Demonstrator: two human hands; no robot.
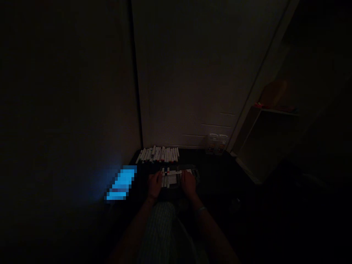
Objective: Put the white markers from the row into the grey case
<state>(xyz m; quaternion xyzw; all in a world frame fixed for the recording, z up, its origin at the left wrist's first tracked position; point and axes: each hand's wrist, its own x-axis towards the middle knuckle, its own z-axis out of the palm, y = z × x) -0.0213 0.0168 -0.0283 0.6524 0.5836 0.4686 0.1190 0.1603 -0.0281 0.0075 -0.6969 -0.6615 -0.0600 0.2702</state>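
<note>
A white marker [175,172] lies crosswise between my two hands, above an open dark case [173,186]. My left hand [154,184] is closed at the marker's left end, with its fingertips at the case's left side. On the other end, my right hand [188,183] is closed with bent fingers. Upright in the left part of the case are a few white markers [165,182], and a pale sheet or label [172,179] shows beside them. Dim light hides the fine detail of both grips.
Behind the case, a row of several white markers [157,154] lies on the dark table [192,157]. Two clear packages [216,144] stand against the wall at the back right. A glowing blue, pixelated screen [121,184] is at the left, and a shelf unit [255,143] at the right.
</note>
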